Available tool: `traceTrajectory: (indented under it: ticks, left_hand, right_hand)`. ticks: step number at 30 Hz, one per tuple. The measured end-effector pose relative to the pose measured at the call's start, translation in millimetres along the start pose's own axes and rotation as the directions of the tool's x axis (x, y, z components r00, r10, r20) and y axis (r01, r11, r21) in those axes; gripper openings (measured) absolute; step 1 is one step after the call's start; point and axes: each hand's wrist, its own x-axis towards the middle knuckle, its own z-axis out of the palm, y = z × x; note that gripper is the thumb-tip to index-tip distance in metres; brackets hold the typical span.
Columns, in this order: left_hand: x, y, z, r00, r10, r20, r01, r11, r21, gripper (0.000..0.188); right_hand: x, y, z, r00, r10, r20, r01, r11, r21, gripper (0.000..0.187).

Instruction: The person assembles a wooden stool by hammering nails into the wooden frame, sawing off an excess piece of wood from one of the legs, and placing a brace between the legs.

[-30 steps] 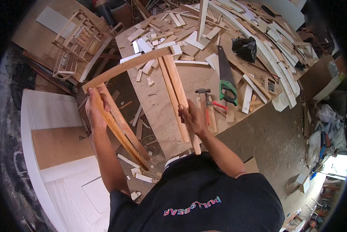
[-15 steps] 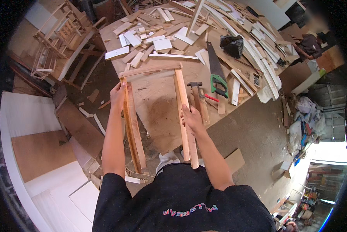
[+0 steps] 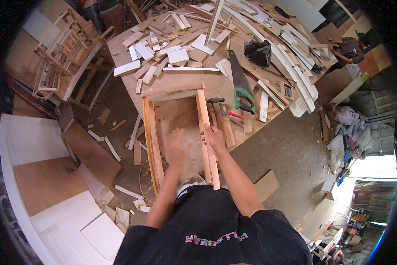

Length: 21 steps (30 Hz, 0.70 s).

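Note:
A wooden frame point(image 3: 150, 132) of long side pieces, joined by a crosspiece at its far end, rests partly on the table in front of me. Its near ends reach toward my waist. My right hand point(image 3: 214, 138) is wrapped round the right side piece about halfway along. Between the two sides hovers my left hand point(image 3: 178, 148), smeared by motion, so its fingers are hard to read. Just right of the frame lie a hammer point(image 3: 215, 101) with a red handle end and a handsaw point(image 3: 240, 84) with a green and black handle.
Wood offcuts point(image 3: 178, 56) and long strips cover the far part of the worktable point(image 3: 247, 134), with a black plastic bag point(image 3: 257, 54) among them. Another person point(image 3: 351, 49) is at the far right. Wooden chair frames point(image 3: 61, 53) stand at the left, above white panels point(image 3: 35, 137).
My left hand has let go of the frame's left side and moved right, into the space between the sides. The frame's far end has come down toward the table; my right hand keeps its grip.

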Motion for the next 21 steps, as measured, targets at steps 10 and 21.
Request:
traceTrajectory:
  ticks: [10, 21]
  left_hand:
    - [36, 63, 90, 0.970, -0.240, 0.028, 0.240, 0.938, -0.250, 0.065]
    - [103, 61, 137, 0.751, -0.657, 0.068, 0.660, 0.751, -0.026, 0.067]
  right_hand:
    - [46, -3, -53, 0.968, -0.241, -0.071, 0.103, 0.637, -0.764, 0.053]
    - [74, -53, -123, 0.887, -0.260, 0.381, 0.429, 0.770, -0.473, 0.038]
